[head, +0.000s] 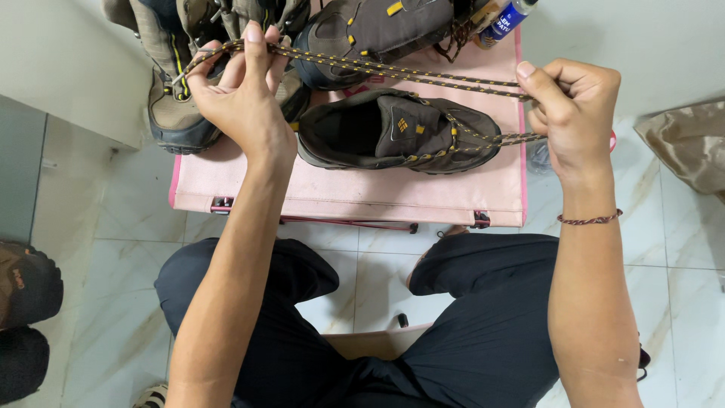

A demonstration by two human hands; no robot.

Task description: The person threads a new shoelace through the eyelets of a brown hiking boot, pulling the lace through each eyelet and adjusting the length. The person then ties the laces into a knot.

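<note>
A dark brown hiking shoe (393,128) with yellow eyelets lies on its side on a low pink table (355,193), toe to the right. Its brown lace with yellow flecks (400,72) is stretched taut above it between both hands. My left hand (238,91) pinches the lace ends at the upper left, fingers closed on them. My right hand (570,106) grips the lace at the right, near the shoe's toe, where the lace runs into the eyelets.
Several more brown boots (177,91) and shoes (370,30) crowd the table's far side, with a blue-capped bottle (502,19) beside them. A brown bag (691,143) lies on the marble floor at right. Dark shoes (26,283) sit at the left edge. My knees are below the table.
</note>
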